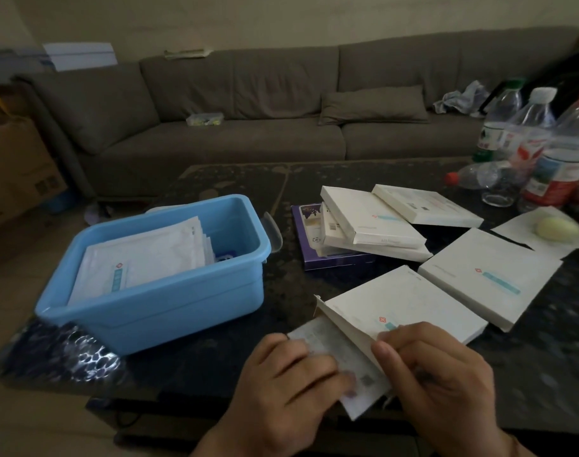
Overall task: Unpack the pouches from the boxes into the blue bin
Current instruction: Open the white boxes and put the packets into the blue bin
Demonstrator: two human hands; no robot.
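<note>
At the near edge of the dark table [189, 367], both hands worked one white box [410, 305]. Left hand [291, 380] lay on the pouches [317, 341] protruding from the box's open near end, fingers curled over the stack and apparently gripping it; motion blur prevented certainty about the grip. Right hand [439, 374] pinched the raised end flap [344, 328], thumb on top, fingers curled behind. The box's long axis ran from the hands away toward the far right, so the pouches would exit toward the person and leftward. Left hand was the nearer to the blue bin [169, 301], which stood just left of the box, well within reach.

Judgement: extraction step, partway through; bin already held a leaning stack of white pouches [139, 258].

Farther out: a closed white box [489, 275] to the right, a heap of three white boxes [380, 222] resting partly on a purple box [317, 245]. Beyond, plastic bottles [551, 146] at far right; a grey sofa [248, 103] behind.
</note>
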